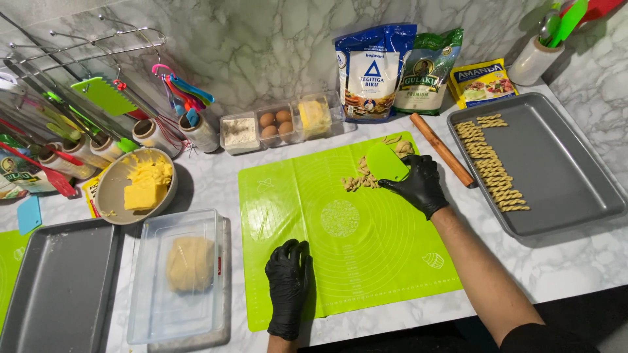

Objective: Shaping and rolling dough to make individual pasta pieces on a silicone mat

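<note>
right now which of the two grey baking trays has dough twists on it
The grey tray on the right, beside the rolling pin: rows of dough twists line its left side. The left tray holds none.

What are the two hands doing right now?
Left hand: open, flat on the lime-green silicone baking mat, holding nothing.
Right hand: closed on a flat green plastic scraper.

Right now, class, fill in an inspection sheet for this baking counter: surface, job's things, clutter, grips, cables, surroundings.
Surface: marble counter with a green mat.
Job's things: green scraper beside dough pieces; twisted sticks lined up in the right tray.
Clutter: rolling pin, lidded dough box, butter bowl, empty tray, eggs, bags.
Grips: right hand holds the scraper; left hand flat on the mat; both wear black gloves.
Cables: nothing seen.
Surroundings: marble wall, utensil rack.
</note>
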